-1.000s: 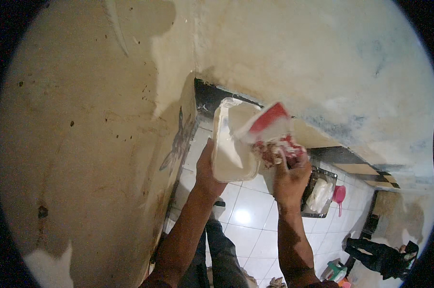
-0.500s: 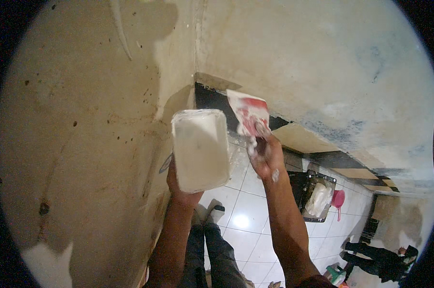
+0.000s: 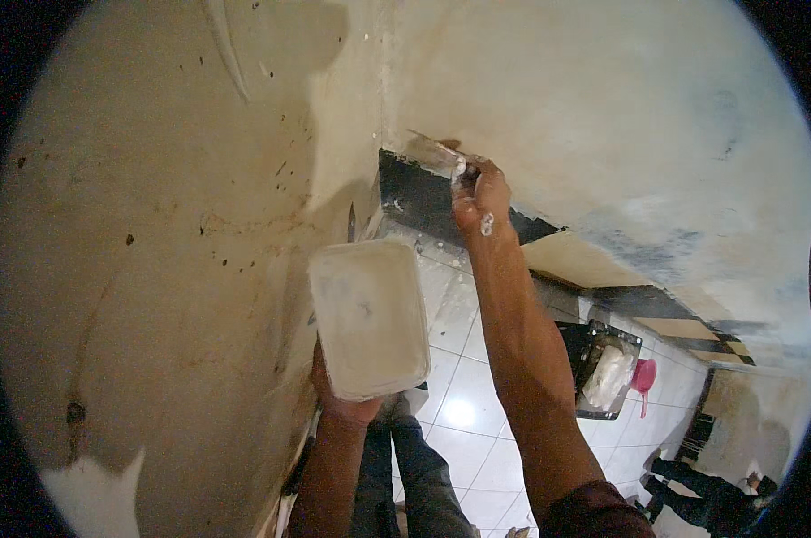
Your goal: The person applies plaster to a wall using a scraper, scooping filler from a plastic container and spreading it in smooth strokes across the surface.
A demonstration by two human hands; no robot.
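White, shallow and rectangular, the tub sits in front of the left hand, which grips its near end from below; those fingers are mostly hidden, so their spread cannot be told. Its inner side faces up, presumably for easy access to the pale smears. The right hand has its fingers closed around a thin spreader, laid low against the wall above a black band, probably so its edge lies along the surface. Beyond, a black tray bears a white bundle.
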